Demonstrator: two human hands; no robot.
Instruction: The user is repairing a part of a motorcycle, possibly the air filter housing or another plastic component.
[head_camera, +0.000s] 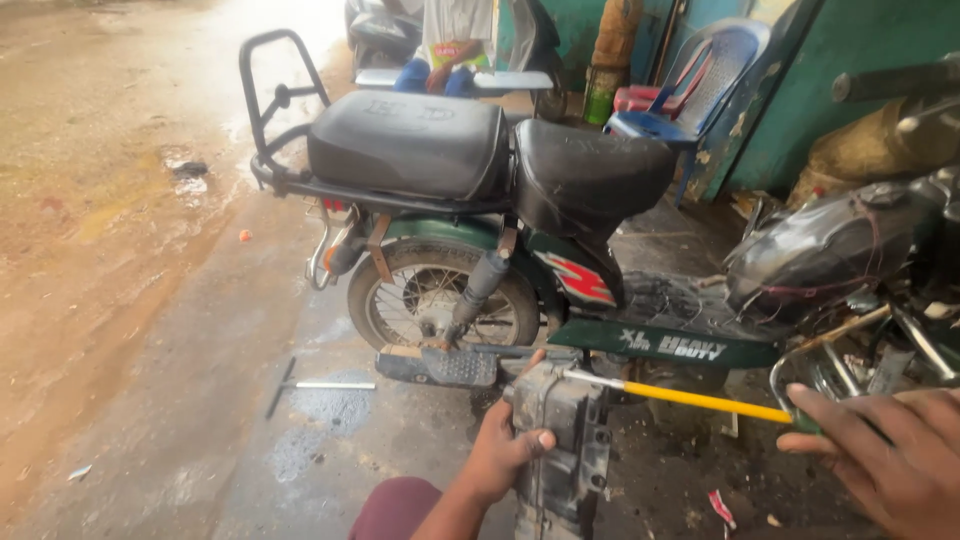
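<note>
My left hand (505, 450) grips the top of a grey metal engine casing (562, 440) that stands on the ground in front of me. My right hand (885, 450) holds a screwdriver with a yellow shaft (700, 400) and a green handle, lying nearly level. Its metal tip (580, 377) rests on the casing's upper edge, close to my left thumb. A green moped (480, 220) with two black seats stands just beyond, side-on, its rear wheel (440, 300) and footrest (440, 365) directly behind the casing.
A T-shaped metal wrench (310, 385) lies on the wet concrete at left. A partly stripped motorcycle (850, 260) crowds the right side. Blue plastic chairs (690, 85) stand behind. A seated person (450, 50) is at the back. Muddy ground spreads left.
</note>
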